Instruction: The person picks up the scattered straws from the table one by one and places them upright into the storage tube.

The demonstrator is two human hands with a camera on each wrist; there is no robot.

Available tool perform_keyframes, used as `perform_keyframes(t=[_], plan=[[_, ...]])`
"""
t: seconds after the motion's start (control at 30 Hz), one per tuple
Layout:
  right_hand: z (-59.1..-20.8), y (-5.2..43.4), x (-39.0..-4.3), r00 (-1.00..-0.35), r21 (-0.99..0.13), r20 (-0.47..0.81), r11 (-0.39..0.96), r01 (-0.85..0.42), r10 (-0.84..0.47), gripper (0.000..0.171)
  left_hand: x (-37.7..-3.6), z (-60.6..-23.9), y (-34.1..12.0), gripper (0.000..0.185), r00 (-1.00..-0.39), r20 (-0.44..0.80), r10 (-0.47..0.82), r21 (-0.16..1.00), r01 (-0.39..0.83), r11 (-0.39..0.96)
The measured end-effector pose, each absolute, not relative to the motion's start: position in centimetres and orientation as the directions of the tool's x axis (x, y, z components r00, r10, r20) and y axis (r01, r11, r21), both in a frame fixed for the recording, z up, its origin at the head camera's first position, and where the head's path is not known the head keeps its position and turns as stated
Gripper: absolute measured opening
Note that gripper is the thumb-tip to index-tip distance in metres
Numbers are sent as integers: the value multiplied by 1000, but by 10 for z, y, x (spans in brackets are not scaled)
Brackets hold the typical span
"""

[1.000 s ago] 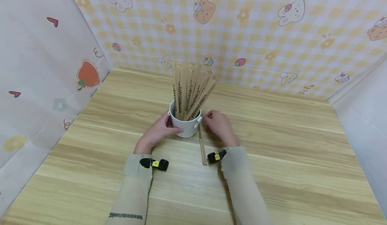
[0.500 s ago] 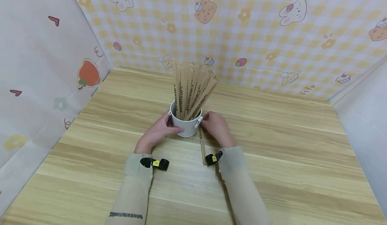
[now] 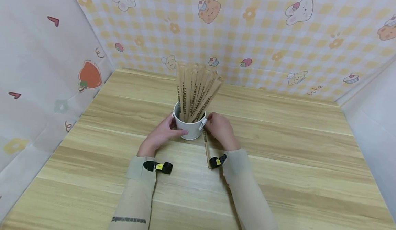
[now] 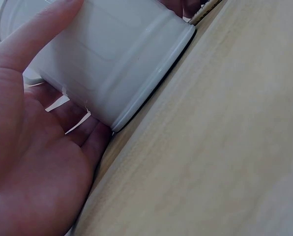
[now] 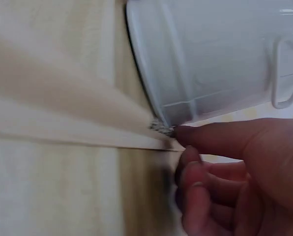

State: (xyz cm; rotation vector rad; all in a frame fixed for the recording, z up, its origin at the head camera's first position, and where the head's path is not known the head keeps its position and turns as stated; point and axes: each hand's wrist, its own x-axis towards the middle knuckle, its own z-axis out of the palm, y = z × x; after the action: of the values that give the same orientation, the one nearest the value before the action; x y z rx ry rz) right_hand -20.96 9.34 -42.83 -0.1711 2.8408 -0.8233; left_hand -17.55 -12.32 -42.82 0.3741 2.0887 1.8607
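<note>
A small white bucket (image 3: 191,131) stands upright at mid-table, holding a bunch of paper-wrapped straws (image 3: 195,92) that fan out above its rim. My left hand (image 3: 158,136) grips the bucket from the left, its thumb across the front wall and the fingers behind, as the left wrist view also shows. One paper-wrapped straw (image 3: 207,152) lies on the table beside the bucket, pointing toward me. At its far end, my right hand (image 3: 221,129) pinches the straw between thumb and fingertips, close to the bucket's base. In the right wrist view the straw (image 5: 73,93) looks large and blurred.
The wood-grain table (image 3: 294,161) extends on both sides. A yellow-checked printed backdrop (image 3: 263,44) closes off the back, and pale wall sheets (image 3: 37,68) stand at the sides. The bucket's wire handle (image 5: 279,73) juts out near my right hand.
My right hand has moved slightly left, in against the bucket's side, and its fingertips have come onto the straw's far end. The left hand and the bucket have stayed put.
</note>
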Motion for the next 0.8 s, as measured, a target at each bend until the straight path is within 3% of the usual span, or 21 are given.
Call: perform_keyframes(t=[0.13, 0.23, 0.5, 0.63, 0.8], plan=[[-423, 91, -207, -967, -505, -180, 861, -64, -177, 16, -176, -427, -123, 95, -915, -55, 399, 992, -6, 123], [-420, 89, -204, -958, -495, -217, 867, -59, -189, 24, -176, -426, -124, 94, -914, -41, 404, 993, 7, 116], [-419, 92, -202, -938, -560, -285, 829, -4, -197, 32, -176, -426, -123, 95, -914, -51, 403, 992, -1, 123], [-419, 100, -205, -945, -612, -254, 791, -9, -208, 28, -175, -426, -124, 94, -916, -62, 397, 991, -9, 134], [-407, 111, -208, -982, -659, -123, 752, -26, -141, 18, -175, -425, -123, 94, -912, -58, 406, 992, -8, 124]])
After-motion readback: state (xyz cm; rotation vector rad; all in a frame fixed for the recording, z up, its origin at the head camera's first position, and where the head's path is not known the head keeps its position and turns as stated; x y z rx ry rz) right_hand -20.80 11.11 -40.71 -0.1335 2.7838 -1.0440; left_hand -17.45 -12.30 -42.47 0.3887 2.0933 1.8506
